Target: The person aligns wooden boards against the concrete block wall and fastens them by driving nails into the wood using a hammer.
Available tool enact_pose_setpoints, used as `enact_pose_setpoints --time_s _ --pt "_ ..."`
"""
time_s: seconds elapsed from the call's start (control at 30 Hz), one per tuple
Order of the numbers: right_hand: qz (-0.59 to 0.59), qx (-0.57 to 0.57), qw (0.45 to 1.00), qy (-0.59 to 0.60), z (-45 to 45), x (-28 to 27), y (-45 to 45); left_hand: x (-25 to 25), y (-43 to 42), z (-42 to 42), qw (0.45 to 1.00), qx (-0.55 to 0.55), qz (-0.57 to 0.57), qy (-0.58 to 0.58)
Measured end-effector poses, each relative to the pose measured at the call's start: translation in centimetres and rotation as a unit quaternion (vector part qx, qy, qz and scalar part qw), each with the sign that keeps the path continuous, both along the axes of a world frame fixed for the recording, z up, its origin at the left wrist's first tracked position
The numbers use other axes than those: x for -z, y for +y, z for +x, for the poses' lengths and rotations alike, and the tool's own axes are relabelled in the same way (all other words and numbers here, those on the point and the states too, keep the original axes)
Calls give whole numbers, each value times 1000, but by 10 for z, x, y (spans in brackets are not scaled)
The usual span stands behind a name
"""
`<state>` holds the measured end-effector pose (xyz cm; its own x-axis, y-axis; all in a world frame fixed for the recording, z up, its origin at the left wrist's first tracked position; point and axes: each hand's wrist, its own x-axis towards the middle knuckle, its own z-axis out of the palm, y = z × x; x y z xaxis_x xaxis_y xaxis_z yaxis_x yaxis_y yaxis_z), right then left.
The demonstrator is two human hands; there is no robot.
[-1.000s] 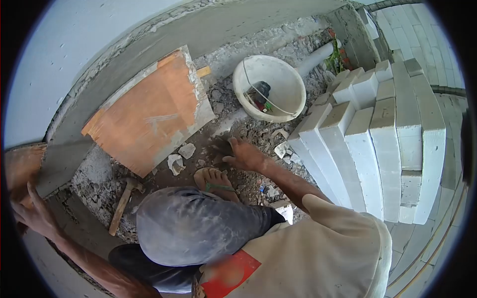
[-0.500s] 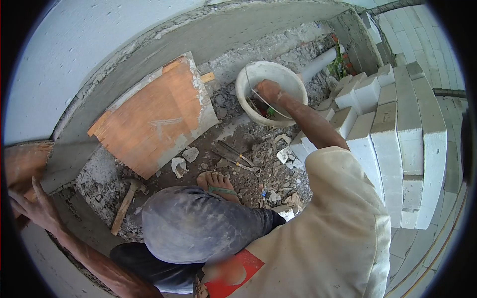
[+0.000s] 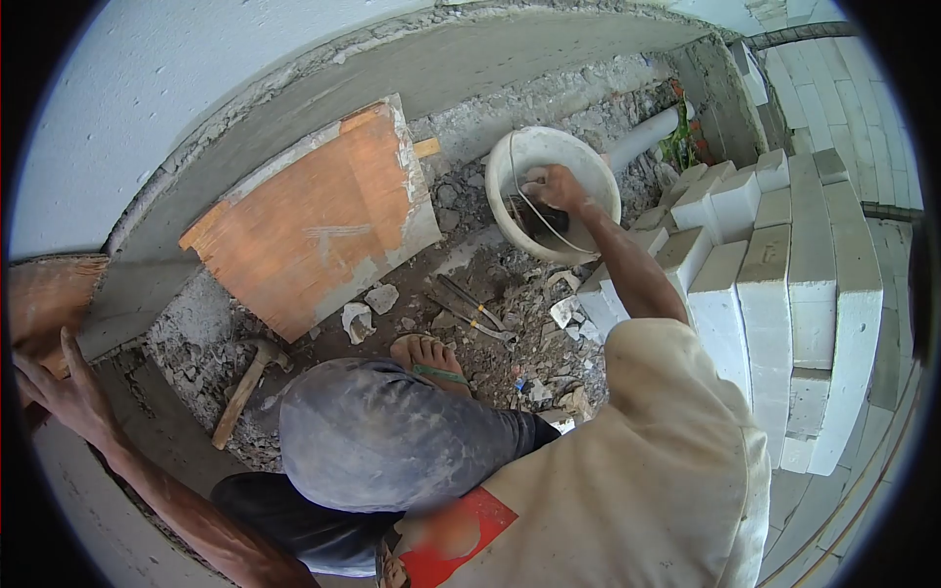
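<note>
Head view: right fingers [image 3: 536, 185] curl inside the bucket [image 3: 545, 147], hold unclear.

At one o'clock we see a bucket [image 3: 564, 147], matt and plastic-looking; at ten, a board [image 3: 323, 211] of scuffed wood with splintered edges and a rough crust. The hammer [image 3: 242, 395] at eight pairs bare wood with dull metal. Our blocks [image 3: 765, 314] at three look chalky, our shirt [image 3: 637, 461] at five matt cloth, our trousers [image 3: 382, 441] at seven dusty cloth.
</note>
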<state>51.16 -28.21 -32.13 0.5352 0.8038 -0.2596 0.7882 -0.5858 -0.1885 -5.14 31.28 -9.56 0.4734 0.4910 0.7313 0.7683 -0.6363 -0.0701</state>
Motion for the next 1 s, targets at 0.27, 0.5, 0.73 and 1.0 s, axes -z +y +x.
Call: enact_pose_setpoints --time_s 0.27,0.5,0.73,1.0 --pt "281 347 792 416 -24 -57 -5 -2 -4 16 999 25 20 -37" --pt "307 395 743 444 -25 -58 14 6 10 -7 1000 -1 -4 -7" --pt "294 397 737 461 -28 -63 20 1 2 0 1000 -2 -5 -10" --pt "299 428 738 428 -34 -67 19 7 9 -2 1000 12 2 -16"
